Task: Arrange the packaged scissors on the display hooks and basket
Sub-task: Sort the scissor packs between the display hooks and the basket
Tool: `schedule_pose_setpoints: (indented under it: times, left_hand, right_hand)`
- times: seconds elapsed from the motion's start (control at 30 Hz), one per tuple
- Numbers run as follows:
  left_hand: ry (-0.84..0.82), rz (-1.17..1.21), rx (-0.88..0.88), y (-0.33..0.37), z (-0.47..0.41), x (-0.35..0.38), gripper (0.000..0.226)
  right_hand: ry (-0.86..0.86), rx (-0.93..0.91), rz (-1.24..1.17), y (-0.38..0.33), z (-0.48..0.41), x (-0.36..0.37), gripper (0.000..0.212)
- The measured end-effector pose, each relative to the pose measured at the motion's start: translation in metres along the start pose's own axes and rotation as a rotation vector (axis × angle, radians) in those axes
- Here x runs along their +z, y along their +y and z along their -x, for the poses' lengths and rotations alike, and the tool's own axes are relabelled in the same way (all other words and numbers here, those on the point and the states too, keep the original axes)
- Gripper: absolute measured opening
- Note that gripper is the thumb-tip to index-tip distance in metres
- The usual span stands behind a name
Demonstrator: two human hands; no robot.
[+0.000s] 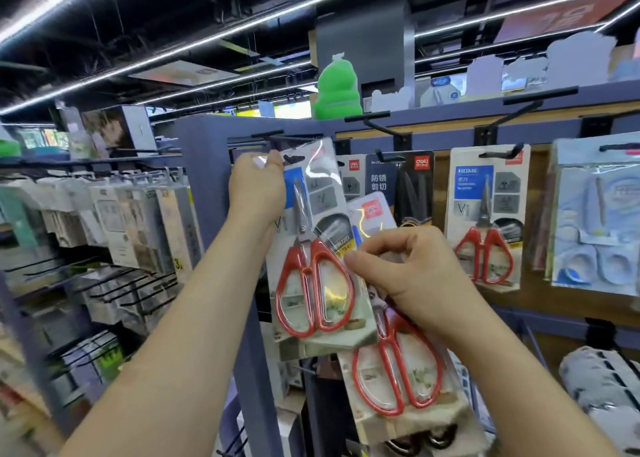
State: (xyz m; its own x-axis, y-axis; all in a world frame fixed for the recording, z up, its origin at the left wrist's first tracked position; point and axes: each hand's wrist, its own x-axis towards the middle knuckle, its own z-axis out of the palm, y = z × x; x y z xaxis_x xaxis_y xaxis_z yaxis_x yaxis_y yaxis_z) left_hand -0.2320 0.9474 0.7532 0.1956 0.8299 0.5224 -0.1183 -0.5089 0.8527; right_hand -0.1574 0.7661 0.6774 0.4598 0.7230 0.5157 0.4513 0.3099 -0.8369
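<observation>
Holding upper pack [313, 248], left hand [256, 188]; right hand [407, 271] grips lower pack [398, 384]

Of the person, only two hands and two forearms are in the view. The left hand [256, 182] and the right hand [408, 273] are bare. The left forearm [194, 318] and the right forearm [519, 370] are bare too, uncovered from the wrist down to the lower edge of the view. The skin looks smooth. The thumbnail [350, 257] of the right hand looks short and plain.
</observation>
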Motion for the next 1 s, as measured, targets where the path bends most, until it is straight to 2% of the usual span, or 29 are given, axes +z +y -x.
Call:
schedule_pose_setpoints:
  times: [0.03, 0.07, 0.17, 0.23, 0.37, 0.47, 0.57, 0.63, 0.7, 0.77, 0.87, 0.93, 1.0]
  left_hand:
    - [0.004, -0.049, 0.01, -0.003, 0.0, 0.002, 0.013]
    - [-0.003, -0.112, 0.021, -0.005, 0.003, 0.003, 0.014]
    - [-0.114, -0.352, 0.131, -0.017, 0.025, -0.002, 0.049]
    - [-0.194, -0.469, 0.265, -0.03, 0.051, -0.008, 0.051]
    - [-0.415, -0.396, 0.263, -0.055, 0.073, -0.007, 0.049]
    - [-0.377, -0.39, 0.222, -0.07, 0.054, 0.005, 0.052]
    - [-0.359, -0.63, 0.265, -0.086, 0.043, 0.025, 0.058]
    - [-0.361, -0.838, 0.323, -0.1, 0.037, 0.039, 0.064]
    - [-0.394, -0.954, 0.327, -0.111, 0.031, 0.05, 0.069]
    - [-0.418, -0.927, 0.278, -0.118, 0.028, 0.057, 0.07]
    - [-0.379, -0.84, 0.294, -0.115, 0.035, 0.057, 0.061]
    - [-0.346, -0.532, 0.208, -0.104, 0.047, 0.051, 0.045]
    - [-0.412, -0.045, -0.064, -0.079, 0.077, 0.044, 0.025]
  right_hand:
    - [0.005, 0.002, -0.006, 0.001, -0.001, 0.002, 0.024]
    - [0.015, -0.002, 0.005, 0.002, -0.002, 0.005, 0.023]
    - [0.082, -0.016, 0.074, 0.011, -0.006, 0.012, 0.021]
    - [0.115, 0.011, 0.105, 0.016, -0.012, 0.018, 0.022]
    - [0.188, 0.015, 0.257, 0.032, -0.031, 0.027, 0.027]
    - [0.183, 0.071, 0.372, 0.041, -0.036, 0.025, 0.036]
    - [0.242, 0.124, 0.425, 0.05, -0.026, 0.01, 0.03]
    - [0.298, 0.142, 0.372, 0.05, -0.015, -0.005, 0.023]
    - [0.342, 0.147, 0.225, 0.049, -0.004, -0.019, 0.026]
    - [0.383, 0.109, 0.114, 0.048, 0.005, -0.03, 0.025]
    - [0.443, 0.008, 0.082, 0.051, 0.014, -0.038, 0.027]
    - [0.49, -0.005, 0.005, 0.053, 0.016, -0.039, 0.03]
    - [0.531, -0.038, -0.011, 0.053, 0.018, -0.04, 0.032]
